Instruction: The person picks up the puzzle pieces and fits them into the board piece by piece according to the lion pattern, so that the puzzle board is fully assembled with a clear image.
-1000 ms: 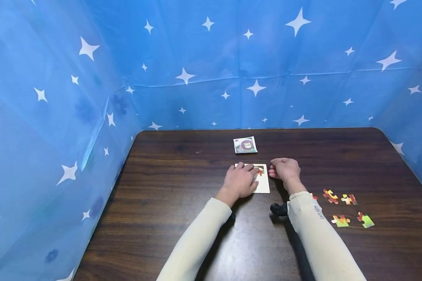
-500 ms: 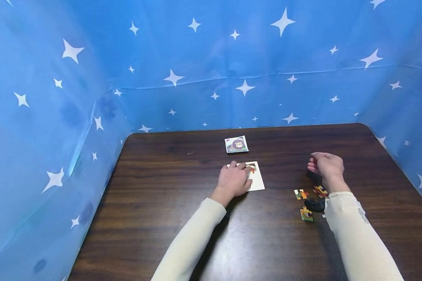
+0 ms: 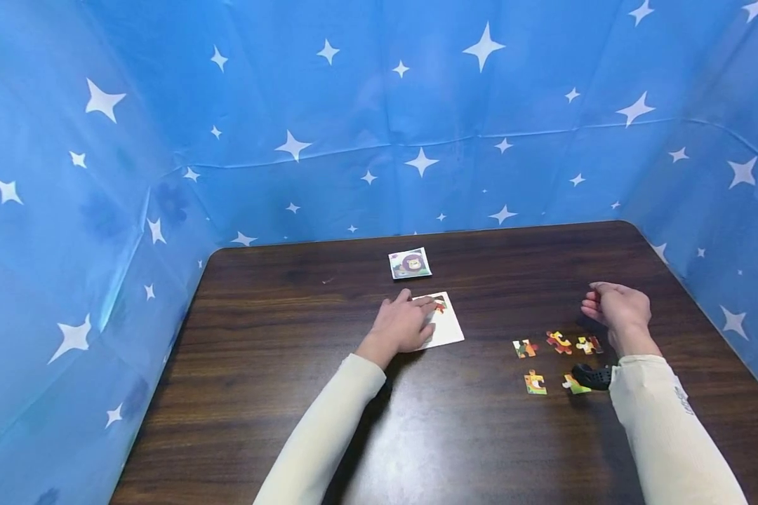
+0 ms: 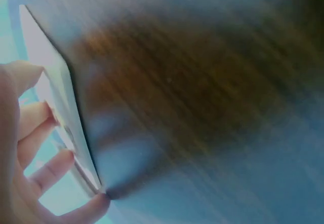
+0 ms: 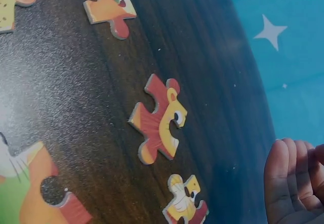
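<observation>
Puzzle pieces (image 5: 153, 125) I see on the dark table (image 3: 259, 393), near the right hand (image 3: 619, 310), whose fingers bend loosely; the left hand (image 3: 403, 325), with spread fingers, rests upon the white board (image 3: 446, 330)

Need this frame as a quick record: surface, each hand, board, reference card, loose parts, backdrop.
Surface: dark wood-grain table
Left hand: rests on the white board, spread
Right hand: raised above the table, beyond the loose pieces; no piece visible in it
White board: lies on the table, with a puzzle piece near its far edge, partly covered by the left hand
Picture card: lion image, on the table beyond the board
Loose pieces: five visible, three far, two near
Backdrop: blue cloth, white stars
</observation>
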The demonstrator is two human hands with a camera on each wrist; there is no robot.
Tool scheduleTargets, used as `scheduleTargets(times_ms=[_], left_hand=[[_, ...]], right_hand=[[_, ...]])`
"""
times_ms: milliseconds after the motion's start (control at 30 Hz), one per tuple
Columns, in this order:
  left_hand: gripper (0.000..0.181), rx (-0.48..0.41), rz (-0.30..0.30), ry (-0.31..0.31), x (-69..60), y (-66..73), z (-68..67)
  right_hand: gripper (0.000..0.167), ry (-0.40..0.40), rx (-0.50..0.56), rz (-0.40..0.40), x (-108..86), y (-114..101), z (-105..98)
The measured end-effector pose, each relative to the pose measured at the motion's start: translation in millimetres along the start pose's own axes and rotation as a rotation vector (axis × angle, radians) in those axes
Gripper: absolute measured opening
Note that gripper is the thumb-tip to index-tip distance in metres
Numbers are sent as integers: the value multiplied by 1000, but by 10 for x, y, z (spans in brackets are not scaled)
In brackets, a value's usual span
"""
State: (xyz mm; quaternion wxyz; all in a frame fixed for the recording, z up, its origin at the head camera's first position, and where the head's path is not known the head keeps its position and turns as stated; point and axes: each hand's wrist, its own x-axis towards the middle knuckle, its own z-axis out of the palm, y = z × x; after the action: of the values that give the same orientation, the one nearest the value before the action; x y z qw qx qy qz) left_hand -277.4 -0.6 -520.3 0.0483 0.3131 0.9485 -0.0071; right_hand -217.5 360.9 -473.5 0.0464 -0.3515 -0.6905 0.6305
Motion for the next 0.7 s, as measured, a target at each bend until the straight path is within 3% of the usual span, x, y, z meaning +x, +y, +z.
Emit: scheduleTargets(times_ms=[233,400,533,700], left_hand=[[52,23,30,-17,13,-2,-20],[51,54,58,-15,2,-41,-12],[46,46,63,-12,18,-49,-17],[46,39,60,-12,53,-24,-18]], right_hand=[[38,-10,-33,-3,8,82,-27],[43,-60,-129,-20,-1,128,-68],[46,-113,-252,-69,-10,156,-75],[45,-274,-531,-144,-53,183,9]])
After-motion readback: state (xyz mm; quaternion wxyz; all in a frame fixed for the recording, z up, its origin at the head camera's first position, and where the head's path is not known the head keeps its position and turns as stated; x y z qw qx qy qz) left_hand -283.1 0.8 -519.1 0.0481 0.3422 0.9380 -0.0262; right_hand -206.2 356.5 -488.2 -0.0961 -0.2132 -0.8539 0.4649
